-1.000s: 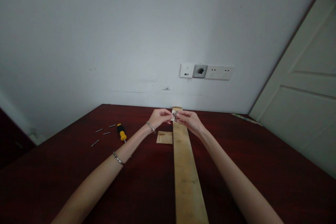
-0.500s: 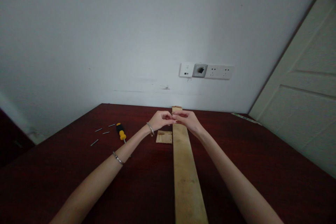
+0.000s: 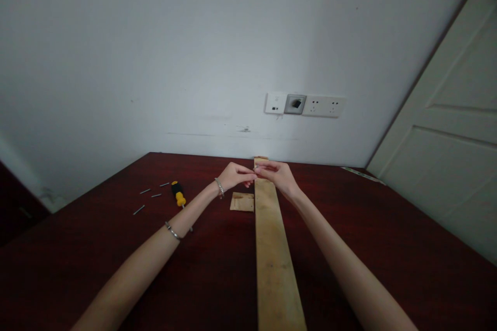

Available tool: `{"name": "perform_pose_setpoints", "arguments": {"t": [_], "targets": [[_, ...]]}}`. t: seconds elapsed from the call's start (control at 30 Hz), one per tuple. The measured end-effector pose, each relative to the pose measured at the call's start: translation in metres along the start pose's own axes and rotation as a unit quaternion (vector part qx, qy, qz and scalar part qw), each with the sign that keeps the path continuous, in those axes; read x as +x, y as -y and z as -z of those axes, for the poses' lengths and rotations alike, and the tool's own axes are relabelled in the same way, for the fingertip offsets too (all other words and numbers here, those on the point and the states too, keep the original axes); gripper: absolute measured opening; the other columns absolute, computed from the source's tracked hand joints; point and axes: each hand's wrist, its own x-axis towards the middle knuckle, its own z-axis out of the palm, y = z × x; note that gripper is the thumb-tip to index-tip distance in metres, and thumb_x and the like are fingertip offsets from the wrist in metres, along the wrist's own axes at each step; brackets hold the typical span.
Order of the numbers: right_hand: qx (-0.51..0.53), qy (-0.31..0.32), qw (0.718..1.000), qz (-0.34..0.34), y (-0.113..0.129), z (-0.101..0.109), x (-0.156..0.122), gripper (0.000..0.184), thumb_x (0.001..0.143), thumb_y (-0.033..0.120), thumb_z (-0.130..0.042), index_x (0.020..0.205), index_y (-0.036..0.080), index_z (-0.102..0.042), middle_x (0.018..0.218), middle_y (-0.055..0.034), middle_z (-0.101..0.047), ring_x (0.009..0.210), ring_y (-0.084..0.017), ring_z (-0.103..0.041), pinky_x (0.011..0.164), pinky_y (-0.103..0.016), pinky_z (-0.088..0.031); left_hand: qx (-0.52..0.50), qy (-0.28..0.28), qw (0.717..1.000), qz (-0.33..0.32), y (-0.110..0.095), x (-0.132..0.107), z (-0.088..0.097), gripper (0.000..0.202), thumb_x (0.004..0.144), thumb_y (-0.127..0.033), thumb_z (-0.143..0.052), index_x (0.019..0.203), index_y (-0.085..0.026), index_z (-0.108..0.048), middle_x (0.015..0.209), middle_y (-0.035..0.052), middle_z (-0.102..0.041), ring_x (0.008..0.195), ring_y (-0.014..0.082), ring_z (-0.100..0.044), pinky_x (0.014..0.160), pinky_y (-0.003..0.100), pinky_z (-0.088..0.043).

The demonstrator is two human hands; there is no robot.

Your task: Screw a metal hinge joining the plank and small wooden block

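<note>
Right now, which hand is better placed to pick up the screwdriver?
Probably left. The screwdriver lies on the table left of the plank, beside the left forearm; the right hand would have to cross the plank and the left hand.

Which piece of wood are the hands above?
The long plank: left hand and right hand meet over its far end. The small square piece lies beside it.

A yellow-handled screwdriver (image 3: pixel 179 197) lies on the dark red table (image 3: pixel 97 248) — loose screws (image 3: pixel 156 195) just left of it — with wall sockets (image 3: pixel 305 105) behind.
</note>
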Motion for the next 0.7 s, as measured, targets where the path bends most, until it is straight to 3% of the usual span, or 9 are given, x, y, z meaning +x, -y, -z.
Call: {"name": "perform_pose_setpoints", "arguments": {"t": [0.2,0.7], "targets": [[-0.013,0.015,1.0,-0.014,0.0003,0.0005,-0.0002,0.033,0.055,0.03,-0.08,0.084,0.016,-0.073,0.074,-0.0027,-0.071,0.067,-0.014,-0.064,0.072,-0.032,-0.051,-0.056,0.032,0.996,0.054,0.0024,-0.0008,0.0012,0.032,0.061,-0.038,-0.08,0.071,-0.008,-0.073,0.061,0.0062,-0.066,0.051,0.0104,-0.058,0.055,0.024,-0.051],[-0.012,0.021,0.999,-0.027,-0.0009,0.0014,-0.0002,0.036,0.055,0.03,-0.08,0.086,0.015,-0.073,0.081,-0.005,-0.073,0.071,-0.017,-0.068,0.075,-0.034,-0.055,-0.056,0.082,0.993,0.059,0.0011,-0.0026,0.0066,0.036,0.065,-0.04,-0.077,0.07,-0.006,-0.07,0.07,0.011,-0.068,0.057,0.0119,-0.061,0.061,0.026,-0.051]]}}
